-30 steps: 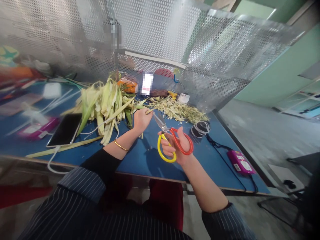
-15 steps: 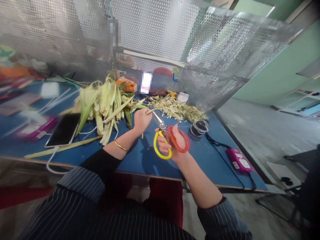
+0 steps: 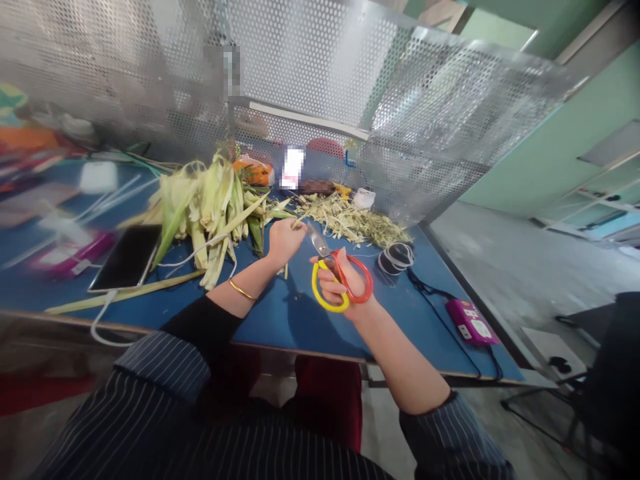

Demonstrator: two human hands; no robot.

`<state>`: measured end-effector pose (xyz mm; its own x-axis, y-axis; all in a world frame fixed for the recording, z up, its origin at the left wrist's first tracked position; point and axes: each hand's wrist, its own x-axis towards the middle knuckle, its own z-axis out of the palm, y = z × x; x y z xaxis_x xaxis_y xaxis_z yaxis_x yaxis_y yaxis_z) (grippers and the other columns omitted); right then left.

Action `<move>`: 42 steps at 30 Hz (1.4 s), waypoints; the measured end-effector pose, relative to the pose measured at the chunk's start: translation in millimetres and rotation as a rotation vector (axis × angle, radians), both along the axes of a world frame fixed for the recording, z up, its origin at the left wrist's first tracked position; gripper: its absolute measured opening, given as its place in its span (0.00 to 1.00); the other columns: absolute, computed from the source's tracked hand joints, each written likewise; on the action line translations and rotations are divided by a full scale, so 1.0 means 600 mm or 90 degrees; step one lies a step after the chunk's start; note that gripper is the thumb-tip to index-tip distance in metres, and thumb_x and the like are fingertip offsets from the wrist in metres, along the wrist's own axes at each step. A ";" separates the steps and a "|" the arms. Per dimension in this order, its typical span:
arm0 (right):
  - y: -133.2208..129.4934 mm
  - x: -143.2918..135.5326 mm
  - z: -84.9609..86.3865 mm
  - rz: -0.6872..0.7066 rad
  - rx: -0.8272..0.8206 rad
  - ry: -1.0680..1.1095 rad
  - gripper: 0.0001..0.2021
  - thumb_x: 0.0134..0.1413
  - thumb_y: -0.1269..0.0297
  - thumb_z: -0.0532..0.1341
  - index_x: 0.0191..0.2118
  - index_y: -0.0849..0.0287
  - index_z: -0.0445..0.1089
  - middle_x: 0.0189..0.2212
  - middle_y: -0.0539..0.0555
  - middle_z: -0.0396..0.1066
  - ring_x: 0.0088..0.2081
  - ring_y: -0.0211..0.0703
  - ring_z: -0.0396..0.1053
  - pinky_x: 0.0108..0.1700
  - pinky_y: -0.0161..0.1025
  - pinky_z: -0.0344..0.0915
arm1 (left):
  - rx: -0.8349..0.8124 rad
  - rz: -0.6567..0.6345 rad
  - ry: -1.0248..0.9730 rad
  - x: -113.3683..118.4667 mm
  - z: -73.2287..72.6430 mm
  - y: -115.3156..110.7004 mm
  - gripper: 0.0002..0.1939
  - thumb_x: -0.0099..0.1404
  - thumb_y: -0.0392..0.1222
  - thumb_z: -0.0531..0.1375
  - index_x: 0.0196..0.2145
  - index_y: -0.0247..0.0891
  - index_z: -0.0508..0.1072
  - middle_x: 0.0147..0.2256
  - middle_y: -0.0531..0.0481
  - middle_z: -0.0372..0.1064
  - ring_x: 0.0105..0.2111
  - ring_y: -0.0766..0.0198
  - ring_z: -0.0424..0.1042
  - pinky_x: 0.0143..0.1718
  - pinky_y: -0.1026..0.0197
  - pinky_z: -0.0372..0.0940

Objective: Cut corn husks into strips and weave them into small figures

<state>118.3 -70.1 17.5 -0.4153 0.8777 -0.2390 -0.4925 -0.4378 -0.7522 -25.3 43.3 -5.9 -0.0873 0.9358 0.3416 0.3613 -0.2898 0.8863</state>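
Observation:
My right hand (image 3: 345, 283) is wrapped round the handles of a pair of scissors (image 3: 319, 241), one loop yellow and one red. The blades point up and left. Just beyond their tips my left hand (image 3: 287, 241) is closed on a thin husk strip (image 3: 299, 223), which pokes out at its fingers; most of it is hidden. Left of my left hand lies a bundle of pale green corn husks (image 3: 213, 200). A pile of cut husk shreds (image 3: 350, 217) is spread behind the scissors.
A black phone (image 3: 126, 259) with a white cable lies at the left. A wire spool (image 3: 396, 259) stands right of my right hand, with a purple box (image 3: 471, 322) and black cord farther right. Perforated metal panels (image 3: 310, 80) rise behind the blue table (image 3: 320, 327).
The scissor handles have drawn closer together and turned slightly in my right hand. My left hand has barely moved. The camera view has shifted a little.

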 end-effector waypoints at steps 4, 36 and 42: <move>0.017 0.020 -0.017 -0.097 0.120 -0.399 0.24 0.59 0.41 0.51 0.42 0.58 0.66 0.21 0.44 0.57 0.15 0.28 0.49 0.16 0.29 0.48 | -0.221 -0.063 -0.302 -0.003 0.007 0.007 0.06 0.51 0.38 0.65 0.23 0.34 0.72 0.16 0.58 0.56 0.18 0.73 0.53 0.21 0.67 0.47; 0.142 0.107 -0.016 -0.463 0.713 -1.293 0.15 0.57 0.68 0.56 0.49 0.67 0.70 0.52 0.67 0.68 0.61 0.58 0.55 0.64 0.56 0.44 | -0.510 -0.276 -0.722 0.020 0.017 -0.028 0.13 0.70 0.33 0.49 0.32 0.28 0.72 0.22 0.50 0.65 0.21 0.70 0.68 0.26 0.66 0.68; 0.112 0.034 -0.025 -0.181 1.124 -1.148 0.18 0.63 0.71 0.51 0.56 0.56 0.66 0.51 0.60 0.70 0.54 0.45 0.64 0.60 0.47 0.54 | -0.529 -0.289 -0.751 0.020 0.018 -0.028 0.11 0.67 0.34 0.53 0.33 0.31 0.73 0.22 0.49 0.69 0.17 0.70 0.67 0.20 0.68 0.64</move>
